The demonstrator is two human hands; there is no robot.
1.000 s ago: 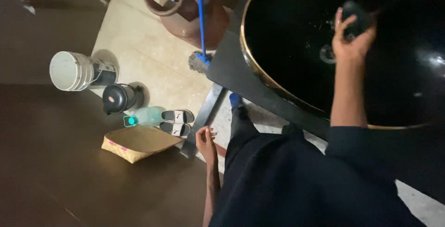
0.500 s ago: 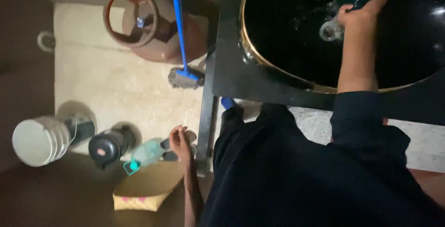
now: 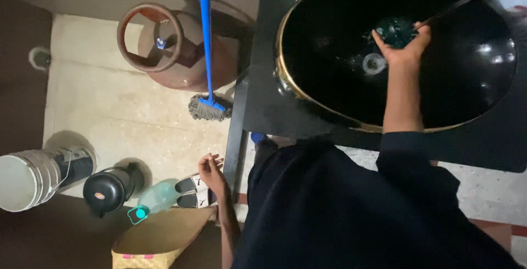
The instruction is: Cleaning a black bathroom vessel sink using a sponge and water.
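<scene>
the right hand gripped a dark scrubber inside the black basin, mid-scrub near the drain; left hand hung loosely open, empty.

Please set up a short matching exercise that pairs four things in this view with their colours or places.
Things:
1. mop handle
2. basin
3. right hand
4. sandals

Descriptions:
A. black with a gold rim
B. on the floor by the left hand
C. blue
D. inside the basin, on a dark scrubber

Pairs: 1-C, 2-A, 3-D, 4-B
</scene>
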